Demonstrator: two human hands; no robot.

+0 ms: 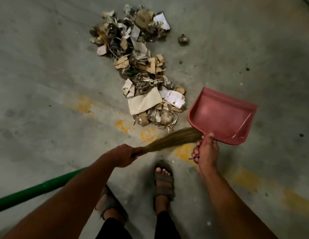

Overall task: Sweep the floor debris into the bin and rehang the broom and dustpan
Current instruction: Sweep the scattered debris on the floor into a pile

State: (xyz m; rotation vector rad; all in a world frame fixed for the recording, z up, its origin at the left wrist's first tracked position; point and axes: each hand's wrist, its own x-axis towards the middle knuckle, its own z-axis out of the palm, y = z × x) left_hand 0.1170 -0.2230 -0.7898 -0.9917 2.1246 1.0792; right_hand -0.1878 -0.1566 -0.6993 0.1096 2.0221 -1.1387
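Observation:
A long heap of torn paper, cardboard scraps and crumpled wrappers, the debris [139, 69], lies on the concrete floor ahead of me. My left hand [125, 156] grips the broom where the green handle [34, 191] meets the straw bristles [174, 138]. The bristles point right, just short of the heap's near end. My right hand [204, 152] grips the handle of a red dustpan [222, 116], held tilted above the floor to the right of the heap. The pan holds nothing. No bin is in view.
One stray crumpled scrap [184, 39] lies apart, right of the heap's far end. Worn yellow paint marks [184, 151] cross the grey floor. My sandalled feet [163, 179] stand just behind the broom.

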